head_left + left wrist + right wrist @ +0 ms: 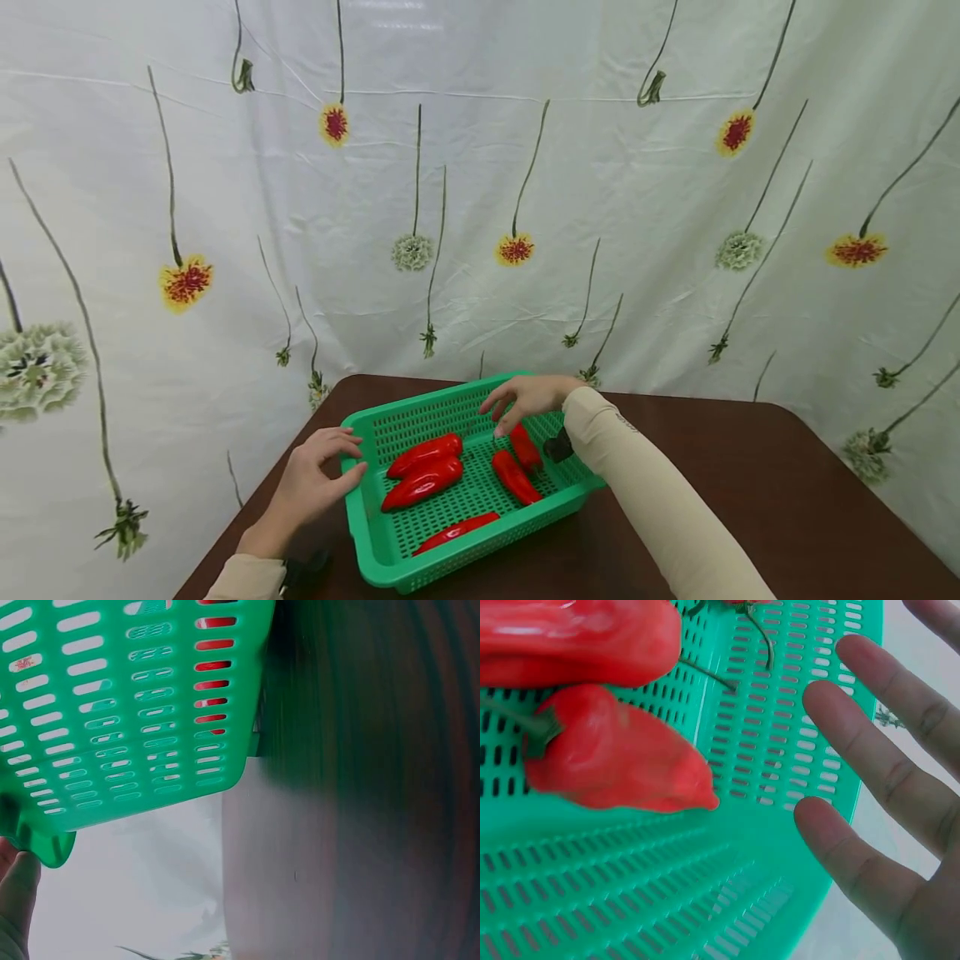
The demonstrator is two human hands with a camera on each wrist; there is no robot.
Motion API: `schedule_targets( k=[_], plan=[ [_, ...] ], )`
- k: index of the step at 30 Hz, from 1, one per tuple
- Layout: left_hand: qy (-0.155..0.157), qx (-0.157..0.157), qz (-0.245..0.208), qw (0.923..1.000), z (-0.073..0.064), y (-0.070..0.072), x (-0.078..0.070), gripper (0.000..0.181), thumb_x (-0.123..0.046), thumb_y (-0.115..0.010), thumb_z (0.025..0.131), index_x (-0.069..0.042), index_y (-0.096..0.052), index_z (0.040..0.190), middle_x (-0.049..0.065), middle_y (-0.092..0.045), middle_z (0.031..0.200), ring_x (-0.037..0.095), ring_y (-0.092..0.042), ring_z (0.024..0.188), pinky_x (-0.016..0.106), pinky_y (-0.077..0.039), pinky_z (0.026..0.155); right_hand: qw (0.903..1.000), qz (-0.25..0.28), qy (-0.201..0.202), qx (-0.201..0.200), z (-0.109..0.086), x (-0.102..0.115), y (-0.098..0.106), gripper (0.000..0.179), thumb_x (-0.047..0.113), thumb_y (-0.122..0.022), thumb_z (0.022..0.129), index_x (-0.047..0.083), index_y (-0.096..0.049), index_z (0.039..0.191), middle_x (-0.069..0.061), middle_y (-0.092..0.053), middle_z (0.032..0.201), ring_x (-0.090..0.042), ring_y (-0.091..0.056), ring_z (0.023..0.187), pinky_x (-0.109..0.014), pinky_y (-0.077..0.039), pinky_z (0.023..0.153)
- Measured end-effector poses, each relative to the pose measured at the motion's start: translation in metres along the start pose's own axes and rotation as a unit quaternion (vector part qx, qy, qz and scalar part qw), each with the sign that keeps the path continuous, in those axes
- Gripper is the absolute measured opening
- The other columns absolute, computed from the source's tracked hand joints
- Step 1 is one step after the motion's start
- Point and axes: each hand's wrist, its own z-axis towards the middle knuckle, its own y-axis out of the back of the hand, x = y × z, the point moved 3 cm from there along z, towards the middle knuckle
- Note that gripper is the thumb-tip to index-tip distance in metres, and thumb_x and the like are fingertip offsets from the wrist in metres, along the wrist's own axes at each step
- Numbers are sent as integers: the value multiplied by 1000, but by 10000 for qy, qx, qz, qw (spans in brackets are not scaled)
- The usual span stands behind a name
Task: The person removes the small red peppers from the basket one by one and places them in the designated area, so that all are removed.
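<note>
A green plastic basket (480,533) with slotted walls stands tilted to the view, holding several red peppers. Two peppers (423,483) lie side by side at its left, one (456,533) lies by the front wall, and a pair (514,477) lies at the right. At the left rim is my left hand (315,475), its fingers and thumb bent loosely apart, with a fingertip against the rim in the left wrist view. My right hand (532,396) hovers over the right part of the basket. Its fingers (892,765) are spread and hold nothing in the right wrist view.
The basket sits on a dark brown table (712,483), whose surface extends to the right. Behind it hangs a white curtain (480,192) printed with flowers and stems. Dark wrist devices (557,446) are worn at both wrists.
</note>
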Motion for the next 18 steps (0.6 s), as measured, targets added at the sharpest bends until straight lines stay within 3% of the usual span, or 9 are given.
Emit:
schedule_targets(
  k=[7,18],
  plan=[
    [-48,-4,-33,10000,-3,-1,-8,20,4,-82,68,-9,-73,81,7,-75,96,29,-64,103,7,-41,92,9996,-147,84,221,8,11,-10,47,18,-72,93,19,-60,139,-14,-55,145,-35,-48,138,-40,-50,105],
    [-190,-43,-131,9997,-8,-2,-19,24,6,-82,67,-11,-73,81,10,-75,96,29,-63,103,12,-45,91,9960,-562,344,600,21,15,-28,52,19,-71,93,12,-56,143,-15,-56,144,-35,-51,135,-35,-53,99]
  ],
)
